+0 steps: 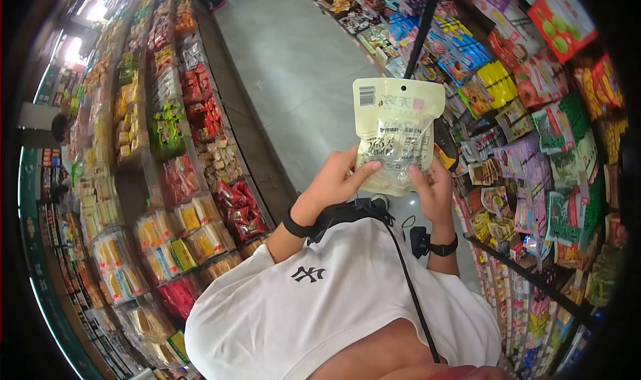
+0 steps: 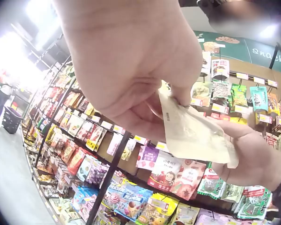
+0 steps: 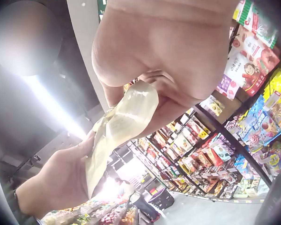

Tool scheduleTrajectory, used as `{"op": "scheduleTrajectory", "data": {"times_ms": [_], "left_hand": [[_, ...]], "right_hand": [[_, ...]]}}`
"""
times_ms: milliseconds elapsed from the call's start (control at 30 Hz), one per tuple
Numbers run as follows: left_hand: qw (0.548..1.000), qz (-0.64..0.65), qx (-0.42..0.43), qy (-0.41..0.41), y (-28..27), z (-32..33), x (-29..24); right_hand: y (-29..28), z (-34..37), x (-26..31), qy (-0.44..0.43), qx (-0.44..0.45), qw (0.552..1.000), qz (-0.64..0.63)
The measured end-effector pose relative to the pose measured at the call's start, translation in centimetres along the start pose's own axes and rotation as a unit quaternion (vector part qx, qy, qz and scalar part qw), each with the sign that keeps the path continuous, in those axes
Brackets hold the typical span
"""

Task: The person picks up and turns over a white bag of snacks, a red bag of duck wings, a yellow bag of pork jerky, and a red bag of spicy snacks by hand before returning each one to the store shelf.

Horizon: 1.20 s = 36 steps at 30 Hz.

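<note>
A pale cream snack pouch (image 1: pixel 399 130) with a barcode and a clear window is held up in front of the chest. The left hand (image 1: pixel 337 180) grips its lower left edge, thumb on the near face. The right hand (image 1: pixel 433 188) pinches the lower right edge, thumb on the window. In the left wrist view the pouch (image 2: pixel 196 133) runs between the left hand (image 2: pixel 131 61) and the right hand (image 2: pixel 248 150). The right wrist view shows the pouch (image 3: pixel 124 115) tilted, with the right hand (image 3: pixel 164 51) curled at one end and the left hand (image 3: pixel 63 180) at the other.
Tiered bins of wrapped snacks (image 1: pixel 167 126) line the left side. Hanging snack bags (image 1: pixel 494 80) fill racks on the right, close to the right arm. A grey floor aisle (image 1: pixel 287 60) runs between them. A dark basket (image 2: pixel 12 119) stands on the floor further off.
</note>
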State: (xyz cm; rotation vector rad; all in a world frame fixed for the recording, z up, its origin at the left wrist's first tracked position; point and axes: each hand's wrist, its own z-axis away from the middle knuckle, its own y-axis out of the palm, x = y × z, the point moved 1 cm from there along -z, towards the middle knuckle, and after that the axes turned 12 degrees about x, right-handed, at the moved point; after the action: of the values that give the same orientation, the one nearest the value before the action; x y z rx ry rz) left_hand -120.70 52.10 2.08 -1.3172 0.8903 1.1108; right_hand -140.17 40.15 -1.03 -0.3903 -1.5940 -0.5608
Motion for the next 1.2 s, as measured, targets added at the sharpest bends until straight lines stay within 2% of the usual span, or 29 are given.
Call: {"op": "scheduleTrajectory", "data": {"times_ms": [100, 300, 400, 500, 667, 900, 1100, 1200], "left_hand": [[0.999, -0.014, -0.006, -0.048, -3.6, 0.9, 1.0], [0.993, -0.071, -0.088, -0.018, -12.3, 2.8, 4.2], [0.993, -0.054, -0.097, -0.037, -16.9, 4.5, 3.9], [0.991, -0.036, -0.127, 0.015, -20.3, 5.8, 5.2], [0.989, -0.015, -0.142, 0.026, -24.6, 6.1, 6.8], [0.987, 0.01, -0.159, 0.007, -29.4, 2.8, 9.6], [0.991, -0.015, -0.132, -0.024, -34.5, -3.2, 9.3], [0.991, -0.016, -0.131, 0.001, -36.5, -7.1, 9.0]], "right_hand": [[2.4, -3.4, 0.1, 0.0, 0.029, 1.0, 0.004], [8.0, -11.6, 0.1, 0.015, 0.07, 0.997, 0.024], [11.6, -15.6, 0.0, 0.008, 0.077, 0.997, 0.008], [15.0, -19.4, -0.7, 0.008, 0.085, 0.996, -0.016], [18.5, -23.8, -0.7, 0.042, 0.104, 0.993, -0.03], [18.9, -30.9, -2.7, 0.093, 0.144, 0.984, -0.038], [17.2, -38.1, -2.9, 0.1, 0.154, 0.981, -0.058], [15.7, -41.4, -2.8, 0.074, 0.139, 0.986, -0.057]]}}
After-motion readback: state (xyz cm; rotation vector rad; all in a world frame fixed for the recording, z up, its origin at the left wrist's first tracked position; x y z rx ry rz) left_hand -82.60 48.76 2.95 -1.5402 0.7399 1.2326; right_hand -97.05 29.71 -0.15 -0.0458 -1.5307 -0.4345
